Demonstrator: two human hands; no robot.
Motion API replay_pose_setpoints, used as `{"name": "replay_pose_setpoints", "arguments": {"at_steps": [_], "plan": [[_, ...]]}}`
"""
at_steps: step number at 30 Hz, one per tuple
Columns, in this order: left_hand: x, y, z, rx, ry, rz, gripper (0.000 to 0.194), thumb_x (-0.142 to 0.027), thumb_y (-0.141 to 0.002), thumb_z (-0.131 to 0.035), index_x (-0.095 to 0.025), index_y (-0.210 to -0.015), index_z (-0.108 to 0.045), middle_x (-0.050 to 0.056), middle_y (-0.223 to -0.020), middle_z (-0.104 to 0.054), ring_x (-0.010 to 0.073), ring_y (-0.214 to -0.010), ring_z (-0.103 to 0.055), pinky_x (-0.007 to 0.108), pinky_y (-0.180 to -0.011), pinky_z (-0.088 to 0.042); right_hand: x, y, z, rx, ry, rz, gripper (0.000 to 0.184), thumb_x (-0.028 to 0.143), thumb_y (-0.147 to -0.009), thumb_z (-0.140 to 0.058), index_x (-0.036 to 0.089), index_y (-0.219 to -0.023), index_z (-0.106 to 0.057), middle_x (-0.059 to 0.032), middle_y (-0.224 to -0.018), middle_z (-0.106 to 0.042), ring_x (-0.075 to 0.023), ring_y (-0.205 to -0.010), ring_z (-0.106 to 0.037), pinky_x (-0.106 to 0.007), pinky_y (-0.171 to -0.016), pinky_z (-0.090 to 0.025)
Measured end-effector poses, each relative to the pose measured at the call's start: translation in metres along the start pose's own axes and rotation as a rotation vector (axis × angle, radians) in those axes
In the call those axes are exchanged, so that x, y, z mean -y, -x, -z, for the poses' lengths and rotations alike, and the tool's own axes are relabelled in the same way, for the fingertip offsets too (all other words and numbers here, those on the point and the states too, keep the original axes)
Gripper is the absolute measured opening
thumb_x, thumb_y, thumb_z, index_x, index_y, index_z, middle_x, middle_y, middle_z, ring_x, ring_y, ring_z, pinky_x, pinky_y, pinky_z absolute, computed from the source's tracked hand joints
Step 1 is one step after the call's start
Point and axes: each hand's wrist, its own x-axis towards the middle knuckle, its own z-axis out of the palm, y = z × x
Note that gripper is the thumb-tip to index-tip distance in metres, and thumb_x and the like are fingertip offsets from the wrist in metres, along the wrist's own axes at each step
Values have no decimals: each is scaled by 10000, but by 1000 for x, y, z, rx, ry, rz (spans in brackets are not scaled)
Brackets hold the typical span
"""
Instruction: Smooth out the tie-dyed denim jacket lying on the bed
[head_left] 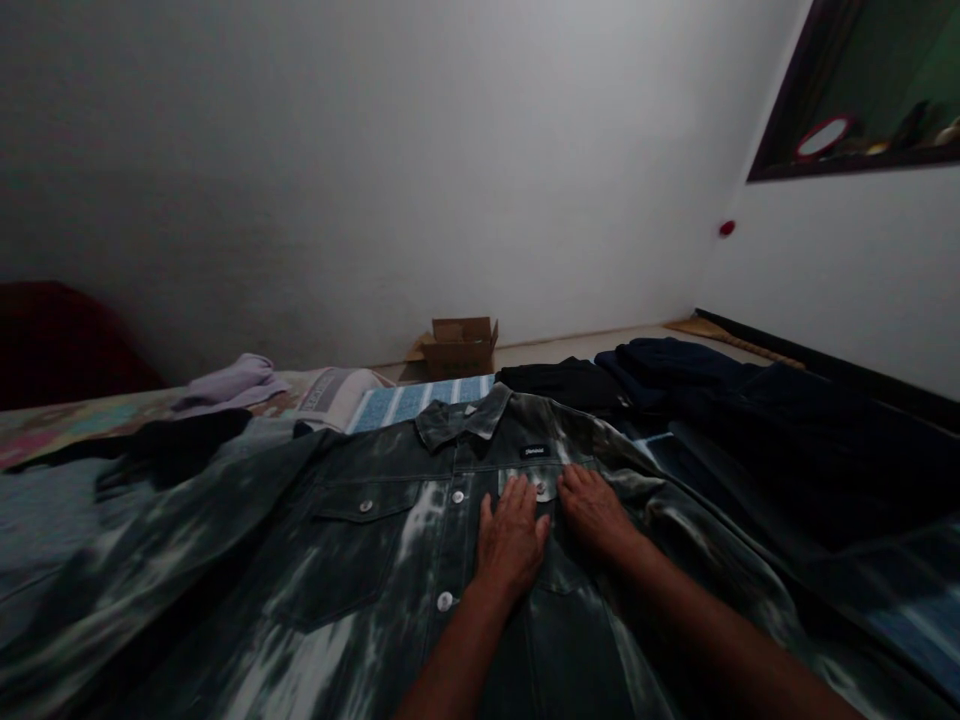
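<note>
A dark denim jacket [360,560] with bleached streaks and white snap buttons lies flat, front up, collar pointing away from me. My left hand [511,538] rests flat on its chest just right of the button placket, fingers stretched out. My right hand [592,510] lies flat beside it on the right chest pocket, fingers extended toward a pocket button. Both hands press on the cloth and hold nothing.
Dark folded clothes [675,375] are piled at the right. A lilac garment [236,380] and a blue striped cloth [420,400] lie beyond the collar. An open cardboard box [459,345] stands by the white wall. A dark-framed shelf recess [862,100] is upper right.
</note>
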Motion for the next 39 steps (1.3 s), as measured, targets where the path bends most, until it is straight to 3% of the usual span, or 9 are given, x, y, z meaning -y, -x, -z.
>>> {"name": "replay_pose_setpoints", "arguments": {"at_steps": [4,10,21,29,33,39], "plan": [[-3,-15,15,10,44,27,419,-249,-914,-352,-184,-1313,-462,91,-1423,-443,200,-1340,-344,487,-1114,-213,3,3,4,-22,-65,-25,398,123,-914,-328,74,-1259,-523,-195,-1335,-485,-293,-1255,-404,-451,-1006,-319],[7,-28,4,134,-34,-68,548,-221,-901,-268,-86,-1431,-292,116,-1530,-206,224,-1411,-150,463,-1131,-160,12,-1,4,-34,-171,40,461,276,-956,-334,154,-1400,-366,-95,-1429,-413,-190,-1324,-339,-359,-1088,-253],[10,-26,-10,67,-67,-83,563,-389,-944,-270,-98,-1425,-320,107,-1530,-197,237,-1415,-132,467,-1133,-151,0,15,-13,40,-248,-141,725,573,-932,-286,45,-1427,-312,-177,-1504,-197,-280,-1394,-146,-446,-1119,-173],[8,-24,-12,52,-21,-73,567,-408,-936,-295,-129,-1428,-316,101,-1530,-216,235,-1417,-119,478,-1132,-162,4,23,-13,50,-169,-289,787,620,-910,-277,22,-1421,-317,-205,-1494,-221,-289,-1394,-145,-440,-1120,-129],[8,-21,-11,101,6,-84,583,-368,-923,-286,-106,-1444,-272,111,-1540,-169,237,-1422,-77,483,-1134,-134,13,14,-9,35,-148,-395,779,593,-914,-291,-5,-1413,-320,-225,-1486,-232,-310,-1390,-150,-442,-1114,-134],[7,-19,-10,124,42,-97,585,-328,-918,-241,-94,-1454,-241,109,-1545,-151,237,-1424,-44,483,-1136,-95,10,-5,-10,96,-249,-98,666,521,-954,-195,71,-1425,-332,-150,-1502,-246,-249,-1398,-149,-418,-1117,-139]]}}
